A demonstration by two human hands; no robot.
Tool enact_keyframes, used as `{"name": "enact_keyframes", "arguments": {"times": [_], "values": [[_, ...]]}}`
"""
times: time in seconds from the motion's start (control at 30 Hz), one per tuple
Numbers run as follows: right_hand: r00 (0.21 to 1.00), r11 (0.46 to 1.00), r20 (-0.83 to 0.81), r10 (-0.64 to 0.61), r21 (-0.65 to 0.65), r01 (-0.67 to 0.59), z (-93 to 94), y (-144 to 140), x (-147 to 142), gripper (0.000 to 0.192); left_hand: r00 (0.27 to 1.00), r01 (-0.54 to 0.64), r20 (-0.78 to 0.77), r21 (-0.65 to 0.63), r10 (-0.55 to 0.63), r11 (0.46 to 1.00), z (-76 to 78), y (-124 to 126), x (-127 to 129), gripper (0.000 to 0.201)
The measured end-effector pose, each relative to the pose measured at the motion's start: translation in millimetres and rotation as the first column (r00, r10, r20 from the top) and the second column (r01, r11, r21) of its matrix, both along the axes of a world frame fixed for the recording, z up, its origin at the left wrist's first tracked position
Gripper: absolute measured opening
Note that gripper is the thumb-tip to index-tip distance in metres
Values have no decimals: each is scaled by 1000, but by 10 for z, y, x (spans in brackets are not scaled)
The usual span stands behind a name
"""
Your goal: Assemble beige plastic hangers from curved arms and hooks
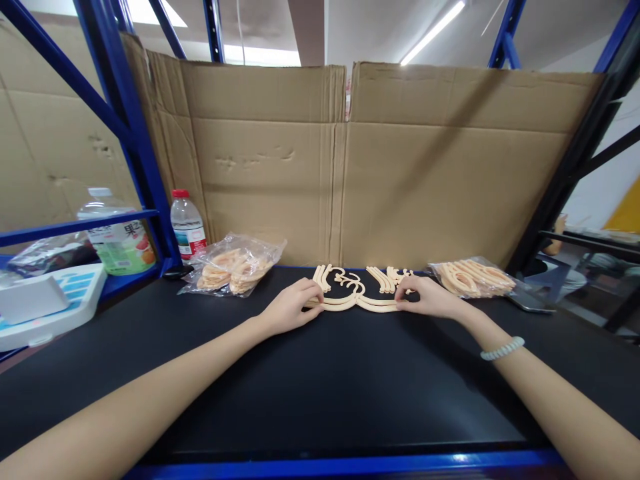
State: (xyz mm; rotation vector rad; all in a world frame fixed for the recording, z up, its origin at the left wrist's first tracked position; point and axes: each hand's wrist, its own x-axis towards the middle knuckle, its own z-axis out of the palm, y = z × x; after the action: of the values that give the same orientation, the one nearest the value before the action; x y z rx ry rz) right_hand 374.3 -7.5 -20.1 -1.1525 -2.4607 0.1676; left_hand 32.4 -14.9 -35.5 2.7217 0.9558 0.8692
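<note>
Two curved cream strips, one on the left (340, 306) and one on the right (376, 307), lie on the black tabletop and meet in the middle. My left hand (295, 305) pinches the outer end of the left strip between thumb and fingers. At the opposite outer end, my right hand (425, 297) is closed on the right strip. Just behind the meeting point lies a scroll-shaped cream piece (357, 285). Short, slightly bent cream pieces (323, 278) sit behind my left hand, and a similar group (381, 280) lies beside my right hand.
Clear plastic bags of cream pieces lie at left (235, 270) and right (470, 277). A red-capped bottle (189, 227) and a larger jug (120, 243) stand left, near a white-and-blue plastic item (55, 300). Cardboard (260, 173) walls the back; blue posts frame the sides.
</note>
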Motion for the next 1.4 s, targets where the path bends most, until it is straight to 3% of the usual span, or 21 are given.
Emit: {"name": "enact_keyframes", "arguments": {"times": [0.13,0.3,0.63,0.87,1.1,1.4], "values": [[999,999,-15,30,-34,-30,-36,-17,-70,28,994,-4,-107,76,12,997,-32,6,26,17],[1000,996,3,25,-81,-24,-38,-44,-152,21,983,-15,-179,125,37,992,-49,38,15,16],[998,986,-57,20,-165,-29,-7,-117,-217,17,959,39,-282,203,20,978,57,-22,24,15],[999,983,-18,37,-178,-39,3,-125,-198,13,947,66,-321,224,9,972,63,-40,13,10],[999,983,0,54,-177,-54,-2,-129,-203,15,958,2,-276,263,73,965,38,-101,49,8],[998,984,5,64,-164,-63,-32,-115,-225,21,957,45,-287,275,38,960,-4,-79,43,8]]}}
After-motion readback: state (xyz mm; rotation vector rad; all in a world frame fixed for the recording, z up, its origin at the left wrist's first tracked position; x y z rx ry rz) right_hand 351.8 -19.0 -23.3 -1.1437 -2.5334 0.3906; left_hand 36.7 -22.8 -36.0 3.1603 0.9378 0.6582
